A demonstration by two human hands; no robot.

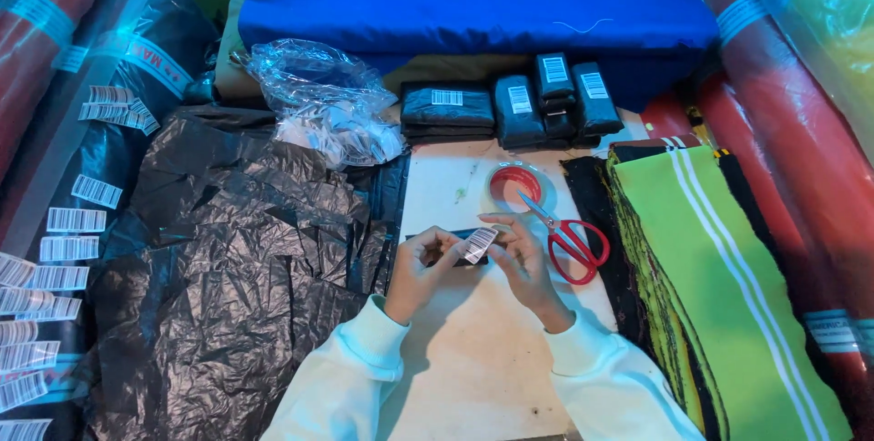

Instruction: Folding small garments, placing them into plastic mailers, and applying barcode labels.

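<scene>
My left hand (421,270) pinches one end of a small black plastic-wrapped packet (455,246) and holds it just above the pale tabletop (473,359). My right hand (521,254) grips a small white barcode sticker (479,243) between thumb and fingertips, pressed against the top of that packet, so both hands are closed on something. Just right of my right hand lie red-handled scissors (569,239), their blades pointing toward a red roll of tape (517,184) that sits flat on the tabletop behind my hands. Further back, stacked black wrapped packets with white barcode labels (514,109) rest against a blue padded bench (473,11). A heap of crumpled black plastic bags (237,268) lies at my left, with a clear crinkled plastic bag (323,100) behind it. At my right is a pile of folded green cloth with white stripes (728,286).
</scene>
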